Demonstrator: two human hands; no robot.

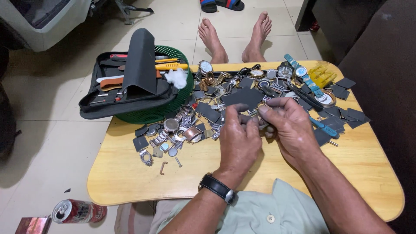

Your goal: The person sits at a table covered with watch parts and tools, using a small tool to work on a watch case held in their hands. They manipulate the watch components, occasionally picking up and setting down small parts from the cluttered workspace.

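2 hands meet over my bench (130, 173): the left hand (239, 141) and right hand (289, 125) pinch fingers closed around a small dark part (261, 124), near a far-side heap of watch pieces (225, 93). Tool case (125, 84) far left.

Low wooden table (130, 173): watch parts (182, 128), green basket (173, 106), dark pads (346, 115) on it.

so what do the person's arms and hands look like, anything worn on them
Both forearms are bare, with no sleeves reaching them and no gloves on either hand. The left hand has a wristwatch at the wrist, with a black strap and a silver metal clasp. The right hand and its wrist carry nothing that shows; no rings can be made out. A pale green buttoned shirt shows at the bottom.
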